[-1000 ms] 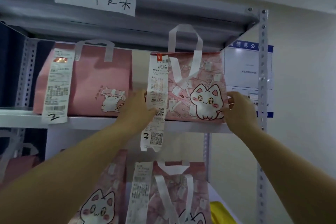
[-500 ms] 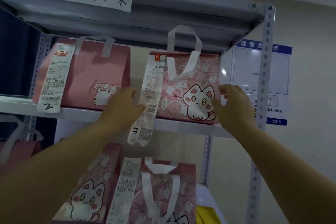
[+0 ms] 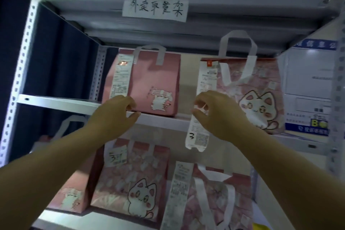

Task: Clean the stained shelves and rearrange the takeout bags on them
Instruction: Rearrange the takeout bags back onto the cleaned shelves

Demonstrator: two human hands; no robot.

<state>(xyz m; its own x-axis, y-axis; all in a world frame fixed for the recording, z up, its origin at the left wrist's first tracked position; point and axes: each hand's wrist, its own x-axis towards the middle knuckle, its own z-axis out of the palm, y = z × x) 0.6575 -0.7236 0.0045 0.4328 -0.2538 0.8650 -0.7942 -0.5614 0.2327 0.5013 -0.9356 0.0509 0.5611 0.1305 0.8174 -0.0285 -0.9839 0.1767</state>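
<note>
Far to the left of the left hand (image 3: 115, 116): dark blue curtain (image 3: 56, 52) behind a white perforated metal upright (image 3: 20, 73). From that upright toward the knuckles, a pale grey metal shelf board (image 3: 56, 102).

Left hand raised at the front lip of that board, fingers (image 3: 128, 103) curled before the lower left corner of a plain pink paper takeout bag (image 3: 155, 80), thumb stretched just under the lip. Gripping, touching or merely near: cannot tell. Bag upright on the board, just above and right of the left hand, white handles up, small cat drawing near the bottom. Down its left side, a white printed receipt (image 3: 121, 78), lower end hidden behind the knuckles.

High above both hands, a white paper label with handwritten characters (image 3: 155, 8) stuck to the top shelf's front. Below and between the forearms, on the lower shelf, a pink patterned bag with a large white cat (image 3: 130, 183).

Right hand (image 3: 220, 116) held in front of a long white receipt marked 3 (image 3: 197, 136), fingers curled, thumb beneath, strip visible in the gap. Pinching or only close: cannot tell. Strip hanging from the top left corner of a pink patterned takeout bag with a big white cat face (image 3: 257, 88), tail dangling past the lip below the right hand. That bag upright on the same board, behind and right of the right hand, apart from the plain one.

Farther right of the right hand, a blue-and-white printed notice (image 3: 308, 88) on the wall.
</note>
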